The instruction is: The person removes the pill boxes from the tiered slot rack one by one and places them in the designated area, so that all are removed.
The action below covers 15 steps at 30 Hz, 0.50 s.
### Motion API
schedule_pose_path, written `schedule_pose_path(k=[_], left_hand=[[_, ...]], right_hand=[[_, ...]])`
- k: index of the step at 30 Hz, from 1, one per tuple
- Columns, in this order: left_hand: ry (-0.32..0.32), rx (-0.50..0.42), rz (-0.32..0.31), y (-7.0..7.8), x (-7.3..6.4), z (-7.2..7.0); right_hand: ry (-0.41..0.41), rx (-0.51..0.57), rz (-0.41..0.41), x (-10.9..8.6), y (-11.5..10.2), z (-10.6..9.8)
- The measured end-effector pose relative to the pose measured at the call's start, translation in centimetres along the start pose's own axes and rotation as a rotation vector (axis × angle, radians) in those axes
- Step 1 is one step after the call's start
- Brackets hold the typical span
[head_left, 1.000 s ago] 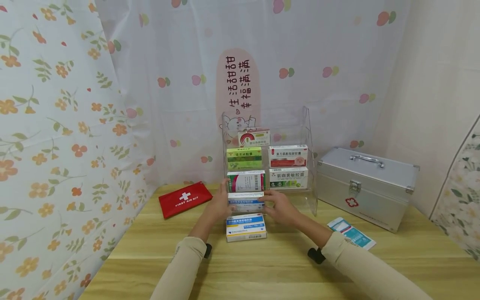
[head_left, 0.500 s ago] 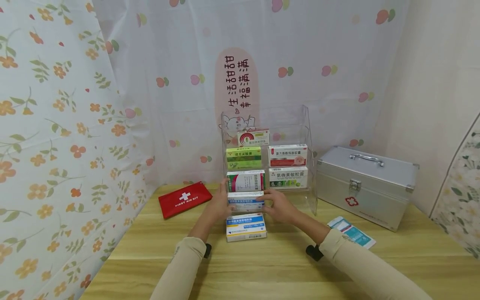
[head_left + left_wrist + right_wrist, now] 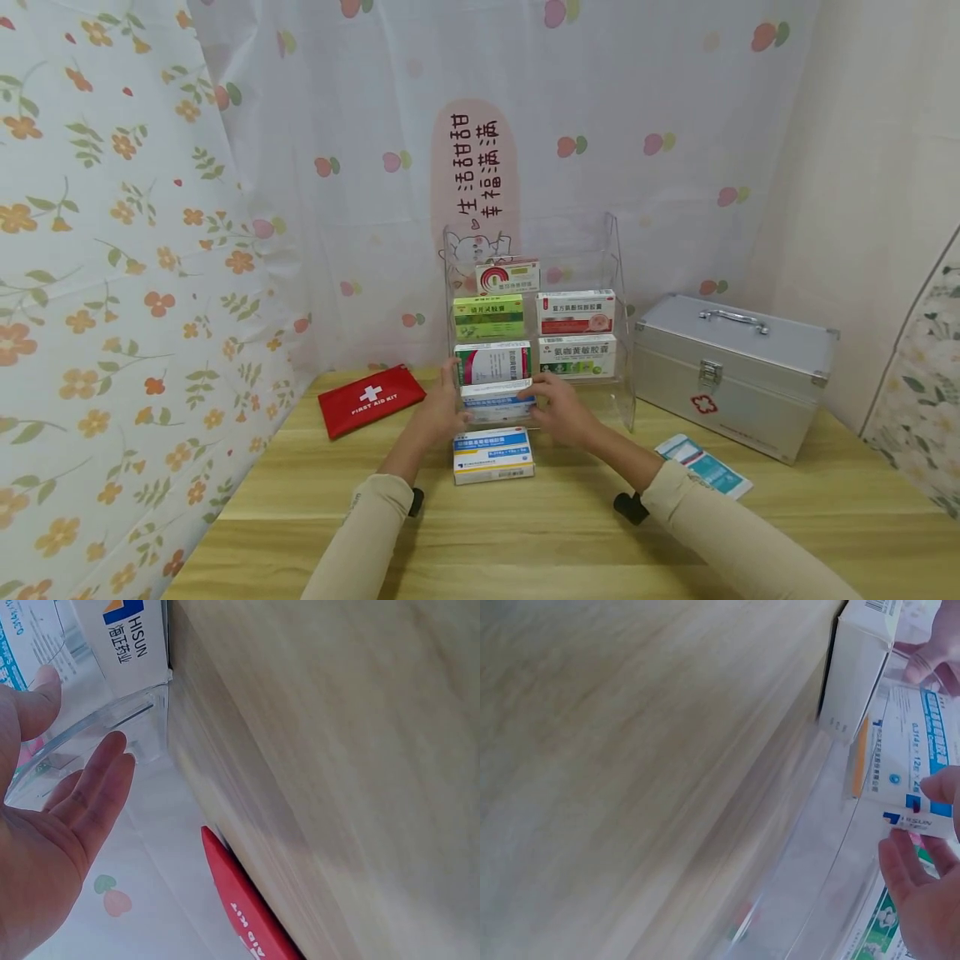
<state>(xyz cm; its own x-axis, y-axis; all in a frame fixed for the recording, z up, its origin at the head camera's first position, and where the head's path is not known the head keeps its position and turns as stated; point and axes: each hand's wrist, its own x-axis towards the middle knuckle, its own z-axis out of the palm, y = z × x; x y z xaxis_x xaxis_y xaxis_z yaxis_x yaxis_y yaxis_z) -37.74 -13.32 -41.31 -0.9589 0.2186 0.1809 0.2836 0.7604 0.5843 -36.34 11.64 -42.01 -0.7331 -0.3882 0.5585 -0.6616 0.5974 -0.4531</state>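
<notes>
In the head view a blue-and-white medicine box point(image 3: 495, 408) sits in the lowest tier of a clear stepped display stand point(image 3: 618, 258). My right hand point(image 3: 562, 412) pinches its right end; in the right wrist view the thumb lies on the printed front and the fingers point(image 3: 904, 862) are behind the end. My left hand point(image 3: 441, 408) is at the stand's left side, thumb by the box's left end, the other fingers extended along the side panel, as the left wrist view shows. A matching medicine box point(image 3: 493, 458) stands on the table just in front of the stand.
Several other medicine boxes, such as a green one point(image 3: 488, 317) and a red-and-white one point(image 3: 575, 313), fill upper tiers. A red first aid pouch point(image 3: 371, 400) lies left. At right are a silver case point(image 3: 727, 375) and a teal-and-white packet point(image 3: 703, 465).
The pinched medicine box has shifted slightly right and up, its left end moving a little off the left thumb. My left hand has hardly moved.
</notes>
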Motion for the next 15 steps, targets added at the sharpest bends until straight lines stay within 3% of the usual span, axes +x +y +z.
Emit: schedule_pose_path(k=[10, 15], left_hand=[[0.015, 0.003, -0.001, -0.2, 0.1, 0.0], [0.015, 0.008, -0.003, -0.1, 0.4, -0.1]], right_hand=[[0.118, -0.009, -0.064, -0.4, 0.6, -0.9], [0.203, 0.044, -0.097, -0.7, 0.6, -2.5]])
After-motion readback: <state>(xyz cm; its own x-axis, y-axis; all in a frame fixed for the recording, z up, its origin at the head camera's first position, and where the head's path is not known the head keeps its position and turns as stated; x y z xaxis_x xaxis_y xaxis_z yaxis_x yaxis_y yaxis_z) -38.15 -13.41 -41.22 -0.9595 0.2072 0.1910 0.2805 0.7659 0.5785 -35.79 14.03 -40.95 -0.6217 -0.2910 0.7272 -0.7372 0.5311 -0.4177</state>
